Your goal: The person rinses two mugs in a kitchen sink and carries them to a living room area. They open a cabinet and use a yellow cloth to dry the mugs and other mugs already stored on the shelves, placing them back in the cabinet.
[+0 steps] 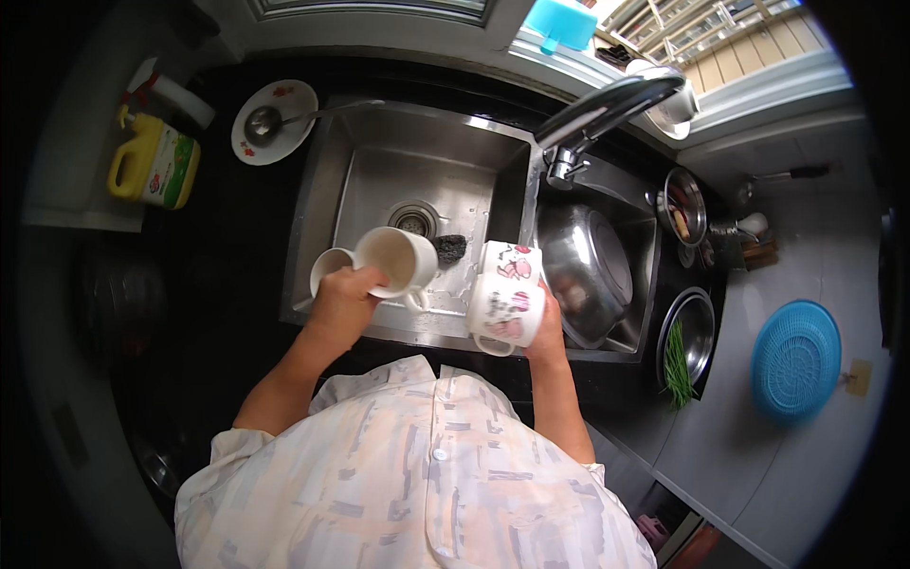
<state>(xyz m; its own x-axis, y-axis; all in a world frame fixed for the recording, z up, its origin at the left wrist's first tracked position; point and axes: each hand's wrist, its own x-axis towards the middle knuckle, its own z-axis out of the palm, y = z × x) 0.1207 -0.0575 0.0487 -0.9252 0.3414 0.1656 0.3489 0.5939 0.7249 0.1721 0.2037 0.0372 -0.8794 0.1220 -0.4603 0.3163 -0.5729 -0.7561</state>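
Observation:
Over the near edge of the left sink basin (365, 180), my left hand (346, 302) is closed on two white mugs; the larger mug (398, 261) tips its open mouth toward me, and the other mug (330, 266) sits to its left, partly behind my hand. To the right, my right hand (550, 327) grips two white mugs with pink cartoon prints. The nearer printed mug (502, 313) has its handle toward me, and the farther printed mug (512, 261) is up against it. Between the hands a dark scouring pad (450, 249) lies by the drain (414, 220).
An upturned steel bowl (592, 275) fills the right basin below the chrome tap (607, 109). A plate (275, 123) with a ladle (263, 125) and a yellow jug (156, 161) stand left. Right are a bowl (700, 332) with green stalks (676, 365) and a blue basket (798, 360).

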